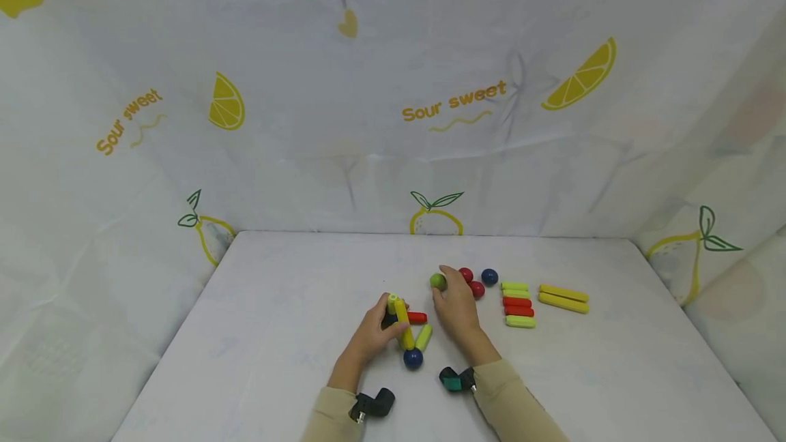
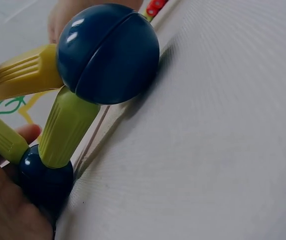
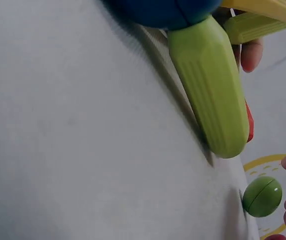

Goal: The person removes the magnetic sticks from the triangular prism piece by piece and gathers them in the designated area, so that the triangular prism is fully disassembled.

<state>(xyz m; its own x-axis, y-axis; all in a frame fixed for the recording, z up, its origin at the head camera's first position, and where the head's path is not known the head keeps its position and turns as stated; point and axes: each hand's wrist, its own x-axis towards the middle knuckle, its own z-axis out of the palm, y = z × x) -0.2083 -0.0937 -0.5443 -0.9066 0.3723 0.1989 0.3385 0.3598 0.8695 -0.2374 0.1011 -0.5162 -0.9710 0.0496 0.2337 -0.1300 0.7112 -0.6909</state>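
Note:
My left hand (image 1: 372, 327) grips a toy structure of magnetic building sticks and balls, its thumb against an upright yellow stick (image 1: 403, 322). At the structure's near corner sits a blue ball (image 1: 413, 359), joined to the yellow stick and light-green sticks (image 2: 69, 127). Another blue ball (image 2: 45, 180) lies by the left palm. A red stick (image 1: 417, 318) extends to the right; the hand partly hides its inner end. Further back, my right hand (image 1: 457, 305) is beside a green ball (image 1: 438, 282) on the table. The right wrist view shows a small gap between its fingers and that ball (image 3: 262, 196).
Just right of the right hand are two red balls (image 1: 477, 289) and a blue ball (image 1: 489, 277). Beyond them lie a column of short light-green and red sticks (image 1: 518, 312) and two long yellow sticks (image 1: 563, 302). A lemon-print cloth (image 1: 344, 183) hangs behind the white table (image 1: 245, 360).

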